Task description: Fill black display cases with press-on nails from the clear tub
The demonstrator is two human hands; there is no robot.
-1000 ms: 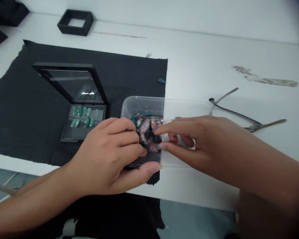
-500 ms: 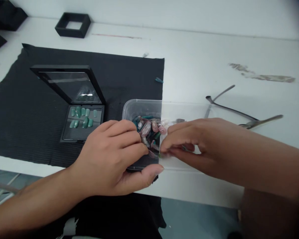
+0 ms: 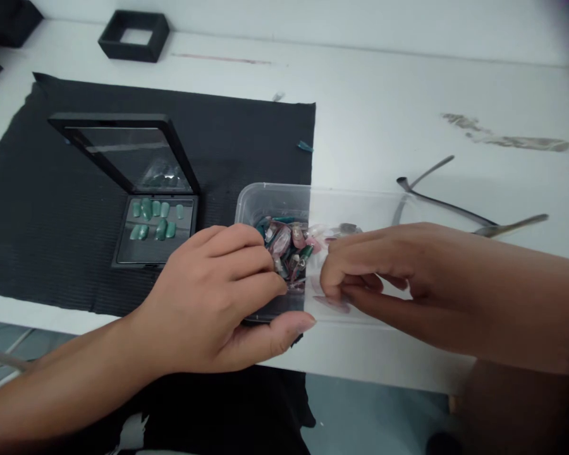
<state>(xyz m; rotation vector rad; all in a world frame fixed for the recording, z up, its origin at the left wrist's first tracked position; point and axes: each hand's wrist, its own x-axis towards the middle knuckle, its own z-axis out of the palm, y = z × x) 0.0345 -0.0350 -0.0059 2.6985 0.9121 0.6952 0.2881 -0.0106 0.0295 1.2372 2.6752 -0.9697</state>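
Observation:
A clear plastic container (image 3: pixel 272 197) holds a heap of press-on nails (image 3: pixel 289 243) in pink, green, teal and clear. My left hand (image 3: pixel 218 297) is curled over its near left side, thumb outside along the front. In the right half of the container, my right hand (image 3: pixel 379 275) has thumb and forefinger pinched together at a pinkish press-on nail (image 3: pixel 330 304); its grip is partly hidden. Left of the container, a black display case (image 3: pixel 123 249) stands with its clear-windowed lid (image 3: pixel 123 158) raised. Two rows of green press-on nails (image 3: pixel 161 229) lie inside.
Beneath the case and part of the container lies a black ribbed cloth (image 3: pixel 218 126) on the white table (image 3: pixel 360 114). Eyeglasses (image 3: pixel 450 202) rest to the right. At the back left is a black rectangular frame (image 3: pixel 135 36). A small teal piece (image 3: pixel 305 146) lies near the cloth's edge.
My right hand has shifted slightly right within the container, with the pinkish nail at its fingertips. Some nails in the heap have moved. My left hand keeps its place on the container.

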